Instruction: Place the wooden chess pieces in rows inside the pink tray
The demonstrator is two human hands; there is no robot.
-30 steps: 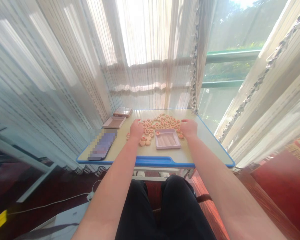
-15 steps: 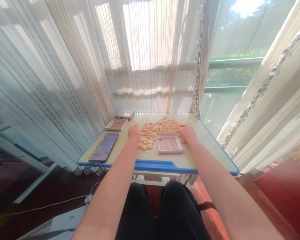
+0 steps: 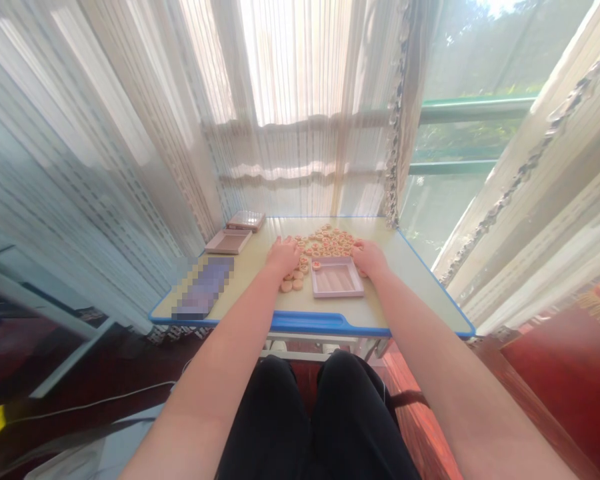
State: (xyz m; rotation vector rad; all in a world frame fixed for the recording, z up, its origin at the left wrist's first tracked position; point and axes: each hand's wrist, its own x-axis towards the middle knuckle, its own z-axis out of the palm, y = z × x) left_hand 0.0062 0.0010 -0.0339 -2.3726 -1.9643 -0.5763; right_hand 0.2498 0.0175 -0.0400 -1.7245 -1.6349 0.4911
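My left hand (image 3: 283,255) lies over the left part of a spread of round wooden Chinese chess pieces (image 3: 334,241), its fingers apart and reaching forward. Some pieces are hidden beneath it. At the right edge of the spread is my right hand (image 3: 371,256), fingers curled together against the pieces; what they hold, if anything, is hidden. Between my hands stands a shallow pale pink tray (image 3: 339,294). One chess piece (image 3: 316,265) with a red mark sits in its upper left corner. Several plain-faced pieces (image 3: 292,285) lie just below my left hand.
A second shallow tray (image 3: 229,242) and a box with a clear top (image 3: 247,221) stand at the table's back left. A tablet or phone (image 3: 203,290), blurred out, lies at the left. The table (image 3: 420,293) has a blue edge, with curtains (image 3: 300,160) behind.
My left hand has moved right from beside the pieces onto them, and its fingers have spread. My right hand stays at the right edge of the pieces. The view has tilted slightly.
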